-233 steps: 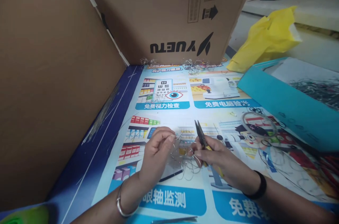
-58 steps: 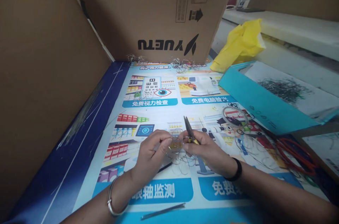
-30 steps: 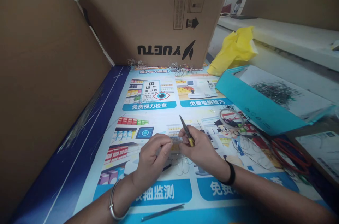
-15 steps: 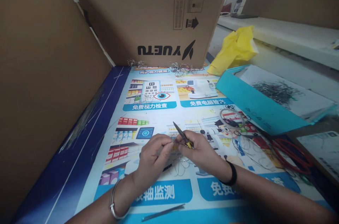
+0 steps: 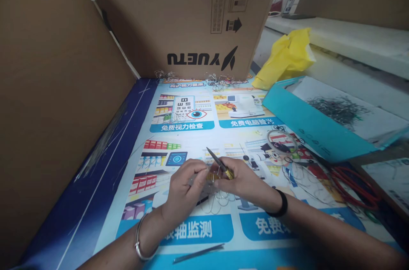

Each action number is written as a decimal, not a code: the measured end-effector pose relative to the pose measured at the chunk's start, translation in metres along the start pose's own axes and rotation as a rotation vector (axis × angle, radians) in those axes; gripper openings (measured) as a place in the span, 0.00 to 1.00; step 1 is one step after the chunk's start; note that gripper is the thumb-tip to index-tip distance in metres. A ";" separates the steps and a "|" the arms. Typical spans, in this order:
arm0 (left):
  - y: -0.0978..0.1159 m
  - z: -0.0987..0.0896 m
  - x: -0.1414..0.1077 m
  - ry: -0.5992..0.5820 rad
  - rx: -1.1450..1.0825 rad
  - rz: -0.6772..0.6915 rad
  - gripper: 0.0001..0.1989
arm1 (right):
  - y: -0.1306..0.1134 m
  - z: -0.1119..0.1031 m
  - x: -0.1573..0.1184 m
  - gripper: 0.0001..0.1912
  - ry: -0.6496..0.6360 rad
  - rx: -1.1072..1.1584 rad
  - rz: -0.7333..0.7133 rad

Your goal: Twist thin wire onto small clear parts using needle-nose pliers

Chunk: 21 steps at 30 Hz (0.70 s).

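Head view: above the table (image 5: 105, 180), which a printed sheet (image 5: 194, 137) is partly covering, the left hand (image 5: 185, 187) is pinching thin wirework (image 5: 220, 198), apparently between thumb and forefinger. The right hand (image 5: 238, 178) is gripping dark pliers (image 5: 217, 161) in curled fingers, their nose pointing forward and leftward. The wirework is sitting between both hands, its loose loops showing below the fingers.

This piece seems to be only partly shaped: several loops are curving, yet others are trailing free. Straight rods (image 5: 198, 254) are lying apart near the front, seemingly unused. Wire tangles (image 5: 220, 81) are resting at the foot of a cardboard panel (image 5: 191, 18), and a teal box (image 5: 315, 133) is holding a dark wire heap (image 5: 337, 110); which is finished work and which is scrap, I cannot tell.

Fingers are covering the exact grip on the wire, the right palm is hiding the plier handles, and the frame is cutting off both forearms.
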State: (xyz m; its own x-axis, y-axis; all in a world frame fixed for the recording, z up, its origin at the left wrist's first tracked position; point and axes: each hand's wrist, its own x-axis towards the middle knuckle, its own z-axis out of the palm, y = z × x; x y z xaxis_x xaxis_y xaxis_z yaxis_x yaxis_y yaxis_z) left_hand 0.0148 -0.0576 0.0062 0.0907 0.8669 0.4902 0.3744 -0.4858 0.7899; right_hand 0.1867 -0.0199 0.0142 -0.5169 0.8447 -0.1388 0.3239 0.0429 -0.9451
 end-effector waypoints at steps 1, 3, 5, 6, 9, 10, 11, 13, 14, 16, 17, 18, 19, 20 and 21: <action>0.000 0.000 0.000 -0.004 -0.001 -0.001 0.05 | 0.000 0.001 0.000 0.07 0.016 -0.006 0.001; 0.001 0.000 0.000 -0.015 -0.006 -0.001 0.06 | 0.000 0.002 0.000 0.05 0.066 -0.024 -0.009; 0.001 0.000 0.000 -0.026 -0.012 0.006 0.06 | 0.001 0.004 0.000 0.04 0.118 -0.028 -0.017; 0.001 0.000 0.000 -0.032 -0.014 0.012 0.06 | 0.001 0.005 0.000 0.04 0.137 -0.025 -0.014; 0.001 0.000 0.000 -0.058 -0.020 0.025 0.05 | 0.001 0.005 -0.001 0.03 0.167 -0.018 -0.005; 0.001 0.000 0.000 -0.072 -0.025 0.023 0.05 | 0.001 0.005 -0.002 0.03 0.173 -0.016 -0.004; 0.001 -0.001 0.000 -0.089 -0.030 0.017 0.06 | 0.001 0.005 -0.002 0.03 0.178 -0.010 -0.004; 0.001 -0.001 0.000 -0.114 -0.040 0.012 0.06 | 0.001 0.004 -0.002 0.03 0.189 0.002 -0.009; 0.001 -0.001 0.000 -0.126 -0.044 0.014 0.06 | 0.001 0.004 -0.002 0.03 0.196 0.007 -0.014; 0.001 -0.002 0.001 -0.142 -0.051 0.024 0.06 | 0.001 0.004 -0.002 0.02 0.205 0.014 -0.021; 0.001 -0.002 0.001 -0.148 -0.054 0.027 0.06 | 0.001 0.004 -0.002 0.02 0.207 0.015 -0.020; 0.002 -0.002 0.002 -0.153 -0.056 0.027 0.06 | 0.002 0.004 -0.002 0.02 0.208 0.016 -0.019; 0.002 -0.002 0.002 -0.158 -0.059 0.023 0.07 | 0.002 0.004 -0.002 0.02 0.206 0.015 -0.018; 0.002 -0.002 0.002 -0.161 -0.061 0.019 0.07 | 0.002 0.004 -0.002 0.02 0.204 0.010 -0.021; 0.003 -0.002 0.003 -0.164 -0.061 0.016 0.07 | 0.002 0.004 -0.003 0.01 0.202 0.004 -0.027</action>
State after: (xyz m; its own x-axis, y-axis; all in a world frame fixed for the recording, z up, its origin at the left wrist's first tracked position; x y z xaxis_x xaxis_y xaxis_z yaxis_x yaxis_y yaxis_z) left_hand 0.0145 -0.0568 0.0103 0.2474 0.8633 0.4399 0.3157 -0.5010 0.8058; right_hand 0.1856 -0.0240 0.0114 -0.3558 0.9332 -0.0512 0.3082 0.0654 -0.9491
